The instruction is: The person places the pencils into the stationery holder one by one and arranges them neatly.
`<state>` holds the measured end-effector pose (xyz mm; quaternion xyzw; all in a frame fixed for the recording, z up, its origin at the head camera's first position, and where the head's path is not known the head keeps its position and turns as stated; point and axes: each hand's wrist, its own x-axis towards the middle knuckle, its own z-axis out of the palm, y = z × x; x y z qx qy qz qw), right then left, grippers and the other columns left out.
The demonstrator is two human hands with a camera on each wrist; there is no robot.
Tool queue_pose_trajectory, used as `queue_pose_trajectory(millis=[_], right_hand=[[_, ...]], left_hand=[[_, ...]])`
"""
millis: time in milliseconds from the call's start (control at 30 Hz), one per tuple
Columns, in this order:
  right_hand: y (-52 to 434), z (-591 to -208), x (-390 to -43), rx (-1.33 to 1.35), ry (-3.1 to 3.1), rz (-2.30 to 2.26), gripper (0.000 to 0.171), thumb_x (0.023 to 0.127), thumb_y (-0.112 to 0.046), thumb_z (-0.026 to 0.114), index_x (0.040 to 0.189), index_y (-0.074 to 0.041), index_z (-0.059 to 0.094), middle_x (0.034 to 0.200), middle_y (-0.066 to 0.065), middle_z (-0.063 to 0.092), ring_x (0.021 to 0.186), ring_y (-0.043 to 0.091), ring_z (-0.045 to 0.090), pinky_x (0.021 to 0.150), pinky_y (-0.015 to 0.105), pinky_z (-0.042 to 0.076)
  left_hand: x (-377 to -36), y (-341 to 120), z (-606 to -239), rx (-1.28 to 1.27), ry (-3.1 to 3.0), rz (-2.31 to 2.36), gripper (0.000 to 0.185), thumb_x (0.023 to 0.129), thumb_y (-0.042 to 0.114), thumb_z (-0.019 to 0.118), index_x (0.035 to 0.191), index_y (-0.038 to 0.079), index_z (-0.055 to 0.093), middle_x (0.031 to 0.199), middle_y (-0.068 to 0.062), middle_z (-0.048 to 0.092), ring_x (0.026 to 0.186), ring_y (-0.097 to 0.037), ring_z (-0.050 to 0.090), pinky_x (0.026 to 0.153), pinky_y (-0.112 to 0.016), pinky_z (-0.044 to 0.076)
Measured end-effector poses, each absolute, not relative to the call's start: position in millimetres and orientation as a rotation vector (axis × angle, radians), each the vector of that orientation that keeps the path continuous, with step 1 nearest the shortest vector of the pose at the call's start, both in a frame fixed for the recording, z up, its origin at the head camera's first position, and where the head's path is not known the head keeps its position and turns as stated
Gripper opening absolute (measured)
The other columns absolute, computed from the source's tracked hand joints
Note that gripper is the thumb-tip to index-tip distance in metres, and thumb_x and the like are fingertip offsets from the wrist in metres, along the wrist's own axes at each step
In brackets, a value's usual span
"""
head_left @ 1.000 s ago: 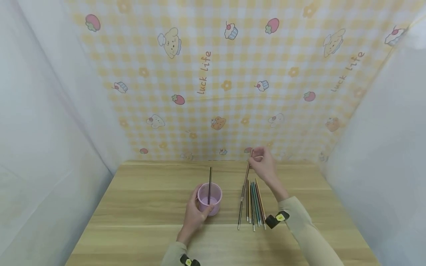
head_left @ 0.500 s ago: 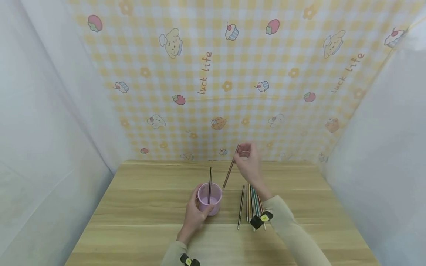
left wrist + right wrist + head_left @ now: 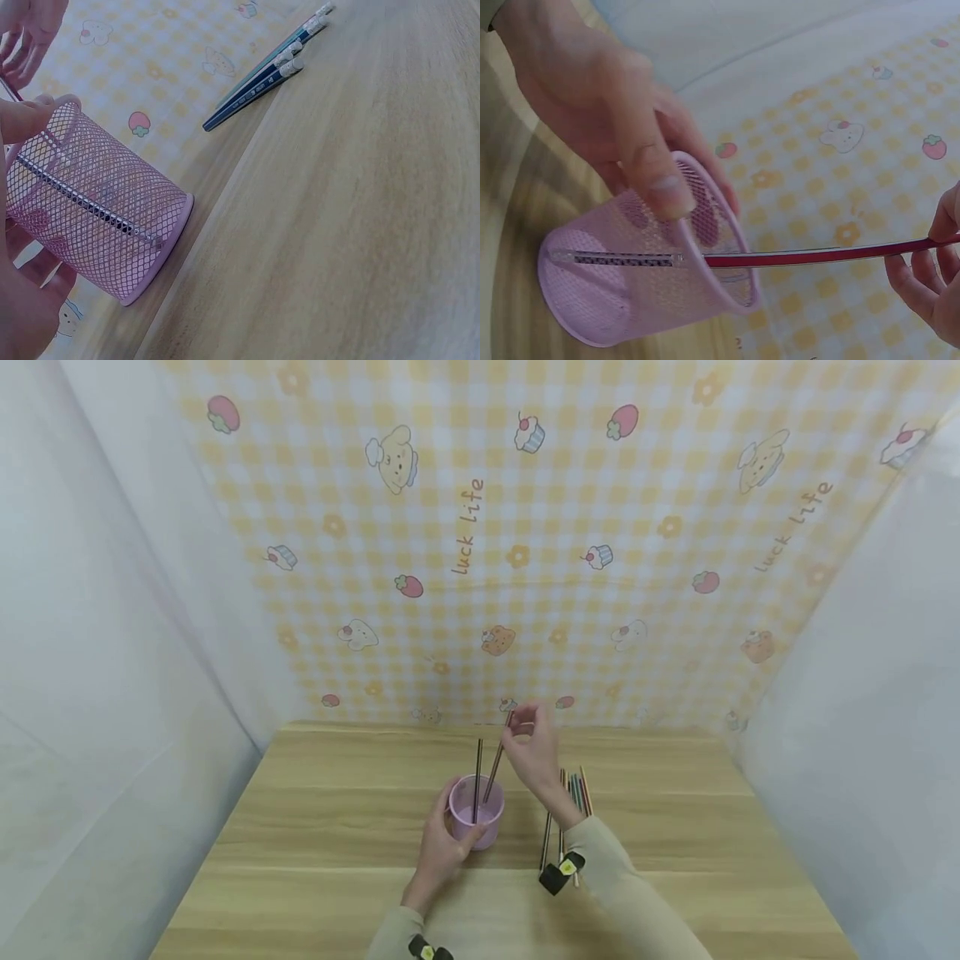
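Observation:
My left hand (image 3: 441,852) grips a pink mesh pencil cup (image 3: 489,838) standing upright on the table, thumb and fingers around its wall near the rim. One dark patterned pencil (image 3: 477,764) leans inside the cup; the left wrist view shows that dark pencil (image 3: 90,206) through the mesh. Above and right of the cup, my right hand (image 3: 534,750) pinches a red pencil (image 3: 802,257) near its top end. The red pencil's eraser end points down and is just inside the cup's mouth. Part of the left hand (image 3: 622,105) covers the rim in the right wrist view.
Several pencils (image 3: 255,91) lie side by side on the wooden table (image 3: 315,860), right of the cup, partly hidden under the right forearm in the head view. A yellow checked cloth (image 3: 420,527) hangs behind the table, with white sheets (image 3: 112,693) at both sides.
The right hand has carried the red pencil left from the pile to the cup and lowered its end into the mouth. The left hand and cup stay in place.

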<state>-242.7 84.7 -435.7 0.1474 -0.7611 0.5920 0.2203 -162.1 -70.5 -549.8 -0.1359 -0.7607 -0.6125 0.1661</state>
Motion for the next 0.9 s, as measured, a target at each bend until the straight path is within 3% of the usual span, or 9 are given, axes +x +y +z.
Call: queue_pose_trajectory(millis=[233, 433, 600, 700, 900], right_hand=[[74, -426, -226, 0.389, -2.218, 1.649, 0.032, 0.073, 0.012, 0.058, 0.103, 0.01, 0.047, 0.089, 0.025, 0.057, 0.076, 0.033, 0.06, 0.059, 0.021, 0.056], [71, -443, -231, 0.337, -2.339, 1.662, 0.034, 0.074, 0.009, 0.06, 0.105, 0.004, 0.048, 0.091, 0.019, 0.059, 0.077, 0.028, 0.061, 0.063, 0.022, 0.056], [71, -475, -247, 0.279, -2.409, 1.641, 0.033, 0.074, 0.001, 0.064, 0.103, -0.007, 0.049, 0.089, 0.008, 0.059, 0.073, 0.018, 0.06, 0.06, 0.024, 0.056], [71, -477, -247, 0.254, -2.454, 1.632, 0.031, 0.076, -0.002, 0.065, 0.103, -0.006, 0.051, 0.089, 0.01, 0.059, 0.073, 0.018, 0.06, 0.059, 0.023, 0.056], [71, -477, -248, 0.257, -2.485, 1.622, 0.03, 0.075, -0.003, 0.064, 0.103, -0.006, 0.052, 0.09, 0.009, 0.06, 0.075, 0.018, 0.061, 0.064, 0.024, 0.056]], left_hand=[[-170, -72, -566, -0.335, -2.187, -1.758, 0.088, 0.07, 0.026, 0.079, 0.14, 0.004, 0.031, 0.135, -0.012, 0.046, 0.121, -0.031, 0.047, 0.103, -0.047, 0.039], [-169, -72, -565, -0.34, -2.158, -1.796, 0.088, 0.07, 0.025, 0.08, 0.14, 0.002, 0.031, 0.134, -0.013, 0.046, 0.121, -0.032, 0.047, 0.104, -0.047, 0.038], [-164, -71, -552, -0.382, -2.142, -1.791, 0.085, 0.07, 0.016, 0.079, 0.138, -0.004, 0.031, 0.132, -0.022, 0.046, 0.118, -0.04, 0.048, 0.101, -0.052, 0.039], [-158, -71, -538, -0.423, -2.137, -1.795, 0.083, 0.071, 0.009, 0.077, 0.136, -0.009, 0.03, 0.13, -0.03, 0.044, 0.116, -0.046, 0.046, 0.099, -0.057, 0.038], [-155, -70, -529, -0.402, -2.155, -1.808, 0.082, 0.071, 0.006, 0.076, 0.136, -0.01, 0.029, 0.131, -0.031, 0.043, 0.117, -0.047, 0.045, 0.1, -0.058, 0.037]])
